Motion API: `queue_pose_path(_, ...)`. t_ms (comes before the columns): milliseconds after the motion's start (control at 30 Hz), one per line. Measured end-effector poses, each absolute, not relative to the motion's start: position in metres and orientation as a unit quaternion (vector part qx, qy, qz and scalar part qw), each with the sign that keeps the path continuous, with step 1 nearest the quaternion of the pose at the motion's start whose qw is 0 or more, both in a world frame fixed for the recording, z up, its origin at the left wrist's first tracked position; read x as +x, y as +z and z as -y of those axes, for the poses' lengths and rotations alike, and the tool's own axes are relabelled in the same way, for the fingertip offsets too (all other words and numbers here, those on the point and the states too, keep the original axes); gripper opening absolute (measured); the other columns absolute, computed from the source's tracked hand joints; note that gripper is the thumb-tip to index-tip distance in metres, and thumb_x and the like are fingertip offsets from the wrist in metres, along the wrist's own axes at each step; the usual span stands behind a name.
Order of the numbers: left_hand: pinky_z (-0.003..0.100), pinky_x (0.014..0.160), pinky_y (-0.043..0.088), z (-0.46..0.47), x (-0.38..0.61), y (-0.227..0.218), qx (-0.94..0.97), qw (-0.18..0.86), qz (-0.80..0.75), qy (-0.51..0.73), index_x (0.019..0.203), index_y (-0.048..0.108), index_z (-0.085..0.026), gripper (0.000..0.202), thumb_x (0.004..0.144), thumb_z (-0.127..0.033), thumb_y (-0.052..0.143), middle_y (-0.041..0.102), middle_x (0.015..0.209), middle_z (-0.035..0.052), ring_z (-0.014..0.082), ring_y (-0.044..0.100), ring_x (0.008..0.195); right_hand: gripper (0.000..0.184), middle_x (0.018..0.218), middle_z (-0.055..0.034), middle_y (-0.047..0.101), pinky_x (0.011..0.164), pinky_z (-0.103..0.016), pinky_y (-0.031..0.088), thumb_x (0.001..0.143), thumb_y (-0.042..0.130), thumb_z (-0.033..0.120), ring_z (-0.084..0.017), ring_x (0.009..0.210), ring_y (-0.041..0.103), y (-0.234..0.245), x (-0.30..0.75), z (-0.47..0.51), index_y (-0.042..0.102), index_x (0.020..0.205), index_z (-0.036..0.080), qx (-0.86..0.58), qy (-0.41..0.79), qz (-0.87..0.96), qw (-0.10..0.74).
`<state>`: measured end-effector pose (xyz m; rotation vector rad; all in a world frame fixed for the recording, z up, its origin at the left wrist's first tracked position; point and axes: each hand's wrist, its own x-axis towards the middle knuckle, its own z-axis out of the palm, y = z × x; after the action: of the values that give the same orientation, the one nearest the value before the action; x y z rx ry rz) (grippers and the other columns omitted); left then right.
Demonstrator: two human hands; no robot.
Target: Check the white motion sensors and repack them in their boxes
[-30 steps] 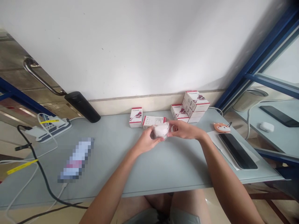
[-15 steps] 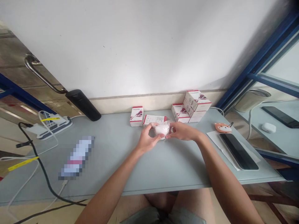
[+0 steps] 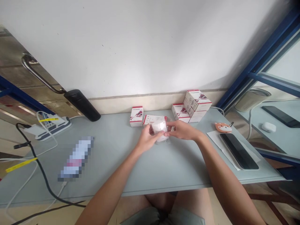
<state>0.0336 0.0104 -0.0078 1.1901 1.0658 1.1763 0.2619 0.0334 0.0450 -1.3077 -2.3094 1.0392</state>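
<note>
Above the middle of the grey table, a white rounded item in a clear plastic bag [image 3: 159, 126] is held between both hands; its exact kind is not clear. My left hand [image 3: 147, 138] wraps its left side, thumb across the front. At the right edge, my right hand [image 3: 181, 130] pinches the bag with thumb and fingers. Just behind the item lies a white and red carton [image 3: 153, 119], partly covered by it. Another such carton [image 3: 136, 116] stands upright to the left. Several more cartons [image 3: 198, 101] are stacked at the back right.
A black cylindrical case [image 3: 82, 105] leans at the back left, near a power strip [image 3: 53, 127] with cables. A pixelated phone [image 3: 76, 159] lies on the left. To the right are a dark phone [image 3: 239, 151], white paper [image 3: 214, 137] and an orange animal-faced pouch [image 3: 222, 127]. A wall rises behind.
The bagged white item has turned in my hands and now shows a broader, more upright face. My right hand has shifted its fingers slightly at the bag's edge. The cartons stay put.
</note>
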Motion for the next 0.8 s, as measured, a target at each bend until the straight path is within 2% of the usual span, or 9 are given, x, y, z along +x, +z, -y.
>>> queue_pose_path(67, 0.039, 0.096, 0.058, -0.016, 0.029, -0.005, 0.469, 0.551, -0.441, 0.531, 0.120, 0.066, -0.019, 0.060, 0.077, -0.053, 0.090, 0.076, 0.125, 0.0126, 0.0291, 0.071, 0.117, 0.060, 0.097, -0.0015, 0.072, 0.069, -0.032, 0.044, 0.085, 0.076, 0.063, -0.017, 0.070, 0.057, 0.046, 0.261, -0.033, 0.069, 0.133, 0.028, -0.451, 0.380, 0.790, 0.165)
queue_pose_path(133, 0.040, 0.101, 0.057, -0.022, 0.023, -0.001, 0.438, 0.558, -0.428, 0.560, 0.127, 0.063, -0.021, 0.058, 0.086, -0.058, 0.080, 0.071, 0.138, 0.0135, 0.0287, 0.068, 0.128, 0.063, 0.099, -0.0017, 0.071, 0.069, -0.032, 0.045, 0.086, 0.074, 0.066, -0.015, 0.069, 0.055, 0.047, 0.259, -0.032, 0.068, 0.135, 0.028, -0.455, 0.386, 0.780, 0.187)
queue_pose_path(233, 0.040, 0.104, 0.058, -0.028, 0.014, 0.004, 0.399, 0.581, -0.409, 0.579, 0.128, 0.063, -0.023, 0.055, 0.091, -0.061, 0.074, 0.066, 0.147, 0.0126, 0.0284, 0.064, 0.135, 0.045, 0.092, -0.0008, 0.069, 0.067, -0.031, 0.043, 0.094, 0.064, 0.065, -0.014, 0.064, 0.050, 0.046, 0.254, -0.030, 0.071, 0.113, 0.025, -0.469, 0.378, 0.767, 0.223)
queue_pose_path(300, 0.038, 0.106, 0.059, -0.029, 0.011, 0.007, 0.345, 0.617, -0.389, 0.591, 0.127, 0.066, -0.025, 0.051, 0.090, -0.058, 0.076, 0.066, 0.147, 0.0103, 0.0271, 0.063, 0.137, 0.041, 0.089, -0.0004, 0.068, 0.063, -0.030, 0.041, 0.096, 0.060, 0.064, -0.013, 0.061, 0.047, 0.046, 0.249, -0.029, 0.069, 0.099, 0.024, -0.474, 0.379, 0.754, 0.250)
queue_pose_path(367, 0.035, 0.106, 0.059, -0.028, 0.011, 0.010, 0.274, 0.656, -0.360, 0.605, 0.125, 0.068, -0.026, 0.045, 0.090, -0.053, 0.078, 0.068, 0.145, 0.0079, 0.0246, 0.063, 0.137, 0.041, 0.084, 0.0004, 0.066, 0.059, -0.029, 0.038, 0.096, 0.061, 0.064, -0.012, 0.058, 0.044, 0.044, 0.242, -0.027, 0.068, 0.096, 0.024, -0.461, 0.387, 0.746, 0.284)
queue_pose_path(500, 0.028, 0.095, 0.061, -0.024, 0.015, 0.016, 0.188, 0.689, -0.314, 0.625, 0.121, 0.072, -0.025, 0.032, 0.095, -0.040, 0.077, 0.075, 0.131, 0.0058, 0.0191, 0.071, 0.119, 0.040, 0.082, 0.0015, 0.064, 0.056, -0.028, 0.035, 0.095, 0.068, 0.062, -0.011, 0.056, 0.041, 0.035, 0.223, -0.022, 0.072, 0.109, 0.025, -0.407, 0.363, 0.747, 0.380)
queue_pose_path(667, 0.027, 0.080, 0.060, -0.023, 0.015, 0.018, 0.155, 0.712, -0.272, 0.629, 0.115, 0.074, -0.019, 0.022, 0.100, -0.034, 0.071, 0.080, 0.107, 0.0040, 0.0146, 0.073, 0.090, 0.024, 0.098, -0.0030, 0.073, 0.064, -0.029, 0.043, 0.103, 0.065, 0.048, -0.013, 0.066, 0.055, 0.019, 0.199, -0.014, 0.072, 0.102, 0.025, -0.381, 0.148, 0.793, 0.451)
queue_pose_path(800, 0.027, 0.080, 0.058, -0.025, 0.013, 0.018, 0.159, 0.708, -0.259, 0.637, 0.113, 0.075, -0.020, 0.020, 0.098, -0.032, 0.073, 0.080, 0.107, 0.0031, 0.0142, 0.073, 0.089, 0.016, 0.109, -0.0077, 0.073, 0.065, -0.030, 0.048, 0.106, 0.059, 0.036, -0.016, 0.077, 0.063, 0.014, 0.190, -0.009, 0.067, 0.100, 0.025, -0.381, 0.077, 0.784, 0.484)
